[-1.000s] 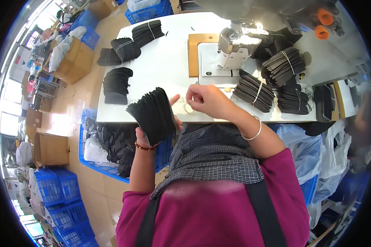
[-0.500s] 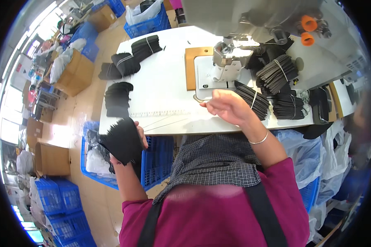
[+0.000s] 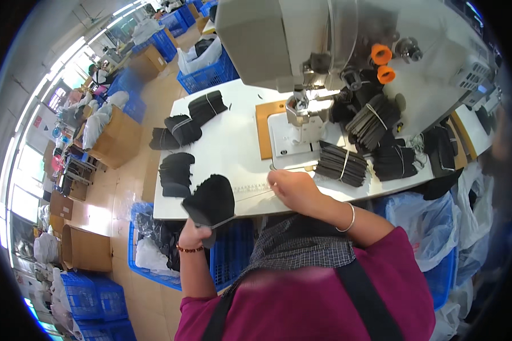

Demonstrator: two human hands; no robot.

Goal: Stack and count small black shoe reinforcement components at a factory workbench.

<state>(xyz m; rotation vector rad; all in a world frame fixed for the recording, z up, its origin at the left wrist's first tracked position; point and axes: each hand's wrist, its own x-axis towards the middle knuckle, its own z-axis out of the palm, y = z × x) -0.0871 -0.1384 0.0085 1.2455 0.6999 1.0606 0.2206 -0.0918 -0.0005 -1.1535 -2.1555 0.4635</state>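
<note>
My left hand (image 3: 195, 233) grips a fanned stack of black fabric pieces (image 3: 213, 199) from below, over the table's near left edge. A pale strip or cord crosses the lower end of that stack. My right hand (image 3: 293, 188) is closed with its fingers curled, just above the table's front edge; whatever it may pinch is hidden. Thin lines like thread run across the white tabletop (image 3: 227, 136) between the hands. Close beyond my right hand stands a sewing machine (image 3: 307, 116), with a bundle of black pieces (image 3: 341, 165) tied by a pale band beside it.
Several more black bundles lie along the table's left side (image 3: 179, 129) and right of the machine (image 3: 393, 162). A blue crate (image 3: 230, 256) stands below the front edge at left. Clear plastic bags (image 3: 418, 221) hang at right. Cardboard boxes (image 3: 85, 247) and blue crates (image 3: 94, 295) line the floor at left.
My left hand has carried the stack rightward and turned it, so it now stands more upright. My right hand has lowered toward the table edge and moved left, its fingers curling in. The view has shifted.
</note>
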